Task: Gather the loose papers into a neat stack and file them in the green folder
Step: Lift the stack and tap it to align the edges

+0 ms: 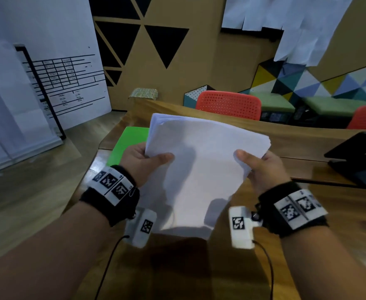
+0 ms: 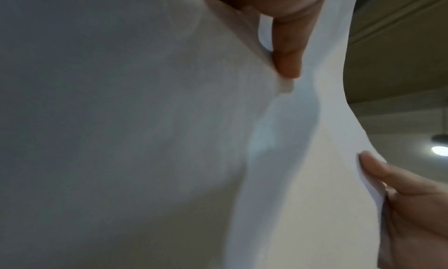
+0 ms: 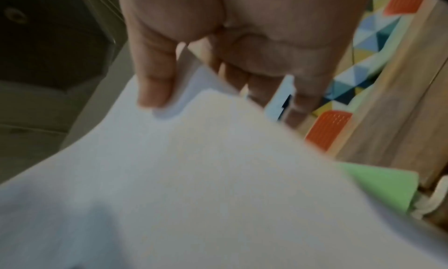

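A stack of white papers (image 1: pixel 201 165) is held up above the wooden table (image 1: pixel 307 146), tilted toward me. My left hand (image 1: pixel 144 161) grips its left edge, thumb on top and fingers underneath. My right hand (image 1: pixel 257 165) grips the right edge the same way. The sheets' top edges are slightly uneven. In the left wrist view the papers (image 2: pixel 145 139) fill the frame, with my left thumb (image 2: pixel 288 49) on them and the right hand's thumb (image 2: pixel 378 168) at the far edge. The green folder (image 1: pixel 127 144) lies flat on the table behind the left hand, partly hidden by the papers; the green folder (image 3: pixel 383 185) also shows beyond the papers (image 3: pixel 194 177).
A black laptop on a stand (image 1: pixel 357 156) sits at the table's right. Red chairs (image 1: pixel 229 103) stand behind the table. A whiteboard (image 1: pixel 47 68) stands on the floor to the left. Camera cables hang from both wrists.
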{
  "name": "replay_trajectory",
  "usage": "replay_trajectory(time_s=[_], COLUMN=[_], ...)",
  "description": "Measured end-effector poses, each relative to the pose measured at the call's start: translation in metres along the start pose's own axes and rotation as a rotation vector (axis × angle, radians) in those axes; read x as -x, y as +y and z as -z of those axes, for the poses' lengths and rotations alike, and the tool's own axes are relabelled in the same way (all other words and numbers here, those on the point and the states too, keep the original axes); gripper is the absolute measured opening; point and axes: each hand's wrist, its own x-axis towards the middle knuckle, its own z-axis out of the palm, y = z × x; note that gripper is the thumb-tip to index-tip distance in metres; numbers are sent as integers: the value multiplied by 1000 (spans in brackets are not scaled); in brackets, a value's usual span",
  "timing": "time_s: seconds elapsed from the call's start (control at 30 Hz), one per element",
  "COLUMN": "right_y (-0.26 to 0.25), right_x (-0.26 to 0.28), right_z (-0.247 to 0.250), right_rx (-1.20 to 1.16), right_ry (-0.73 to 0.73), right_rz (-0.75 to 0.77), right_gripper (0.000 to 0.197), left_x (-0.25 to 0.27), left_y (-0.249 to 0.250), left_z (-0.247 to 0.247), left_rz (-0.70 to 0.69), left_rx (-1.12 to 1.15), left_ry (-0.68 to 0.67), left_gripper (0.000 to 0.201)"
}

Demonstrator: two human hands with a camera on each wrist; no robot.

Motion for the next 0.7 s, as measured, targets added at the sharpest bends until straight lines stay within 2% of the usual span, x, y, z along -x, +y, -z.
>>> replay_trajectory(time_s=[0.03, 0.1, 0.17, 0.27, 0.37, 0.47, 0.5, 0.57, 0.6, 0.7], right_y=[9, 22, 33, 46, 41, 29, 26, 21, 20, 16], right_x=[4, 13, 18, 20, 20, 18, 15, 11, 9, 6], right_z=[-6, -19, -24, -25, -25, -27, -28, -30, -30, -30], right_rx=[-74, -11, 133, 222, 207, 129, 114, 126, 109, 64], right_ry=[45, 164, 236, 237, 238, 248, 262, 282, 288, 288], right_rz=[55, 162, 207, 159, 107, 69, 67, 78, 81, 77], right_gripper=[42, 26, 22, 20, 18, 21, 23, 23, 25, 26], left_x=[3, 11, 20, 26, 26, 23, 19, 10, 6, 0], left_y=[-4, -16, -32, -51, -42, -14, -7, 2, 5, 7], left_z=[-4, -12, -20, -25, -21, -17, -18, -23, -24, -24], left_rz=[24, 77, 132, 175, 54, -148, -164, -92, -48, -42], left_rx=[49, 101, 79, 4, -105, 7, 61, 219, 273, 253], left_ry=[32, 116, 175, 168, 143, 191, 216, 252, 272, 279], left_gripper=[15, 18, 21, 24, 24, 11, 15, 14, 20, 30])
